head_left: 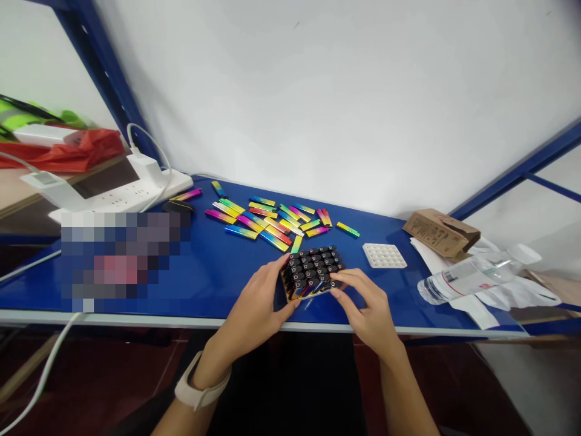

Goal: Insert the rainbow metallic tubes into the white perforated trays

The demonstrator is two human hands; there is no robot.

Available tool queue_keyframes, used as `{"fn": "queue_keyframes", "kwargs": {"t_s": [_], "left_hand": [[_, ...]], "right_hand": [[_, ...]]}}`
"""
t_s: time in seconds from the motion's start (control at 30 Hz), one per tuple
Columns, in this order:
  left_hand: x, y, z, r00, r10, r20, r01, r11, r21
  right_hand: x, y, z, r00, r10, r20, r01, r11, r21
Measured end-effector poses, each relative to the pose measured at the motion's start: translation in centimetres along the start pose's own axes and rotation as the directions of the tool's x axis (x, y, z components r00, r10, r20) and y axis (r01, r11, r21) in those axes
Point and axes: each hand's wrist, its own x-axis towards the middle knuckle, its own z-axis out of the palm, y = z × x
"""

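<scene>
A tray [303,296] packed with rows of black-topped pieces that look like lighters [313,264] is near the table's front edge. My left hand [258,300] is closed on the tray's left side, fingers along the far corner and thumb at the near one. At the near right corner, my right hand [365,306] pinches one black-topped lighter [336,283] between thumb and fingers. In the front row some pieces lean, with coloured sides showing. Beyond the tray, several shiny rainbow-coloured lighter sleeves [254,223] lie scattered on the blue table [204,266].
A white tray with holes [385,256] lies to the right. Farther right are a cardboard box [440,233] and a clear plastic bottle [472,275] lying on white paper. At left are a white power strip [118,197] with cables and a blurred-out object [120,260].
</scene>
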Motion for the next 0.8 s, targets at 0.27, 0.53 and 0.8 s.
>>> {"fn": "queue_keyframes", "kwargs": {"t_s": [0.27,0.53,0.8], "left_hand": [[0.0,-0.1,-0.1,1.000,-0.006,0.007,0.006,1.000,-0.003],[0.0,0.0,-0.1,1.000,-0.022,0.019,0.022,1.000,-0.005],[-0.1,0.1,-0.2,0.998,-0.050,0.028,0.050,0.999,0.004]], "right_hand": [[-0.3,0.6,-0.2,0.998,0.065,-0.006,-0.065,0.993,-0.101],[0.9,1.2,-1.1,0.983,0.050,-0.177,-0.076,0.986,-0.149],[6.4,10.5,-1.7,0.922,0.380,0.079,-0.220,0.679,-0.700]]}}
